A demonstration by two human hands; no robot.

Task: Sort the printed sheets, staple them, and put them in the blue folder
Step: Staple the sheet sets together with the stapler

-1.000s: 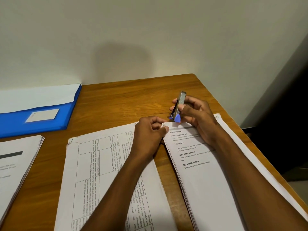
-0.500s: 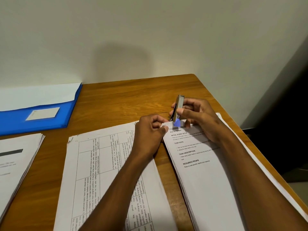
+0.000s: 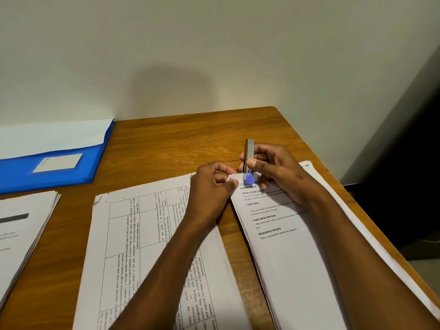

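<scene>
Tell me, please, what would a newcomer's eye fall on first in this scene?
Probably the two hands at the centre: the right hand grips a small metal stapler on the top corner of the right-hand stack, while the left hand pinches that corner. Next, the bright blue folder at the table's far left.

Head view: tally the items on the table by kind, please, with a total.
Paper stacks: 3 — left stack, table-print stack, right stack
Blue folder: 1
Stapler: 1, in the right hand; the left hand pinches the right stack's corner
Total: 5
</scene>
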